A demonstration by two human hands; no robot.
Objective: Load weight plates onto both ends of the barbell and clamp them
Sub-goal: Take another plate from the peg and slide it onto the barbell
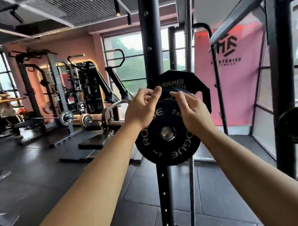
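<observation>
Gripping top rim of Rogue plate (pixel 164 146) with left hand (pixel 142 109) and right hand (pixel 191 110). Seated on silver pin (pixel 167 133) at rack upright (pixel 149 43), in front of Hammer Strength plate (pixel 195 82). Cannot tell whether peg or barbell sleeve. No clamp visible; clamping likely left to do.

Daylight floods in through the windows (pixel 133 65), overexposed and hazy, leaving the dark floor (pixel 43 163) dim. Wide-angle distortion bends the edges, and motion blur softens the left side and corners.
</observation>
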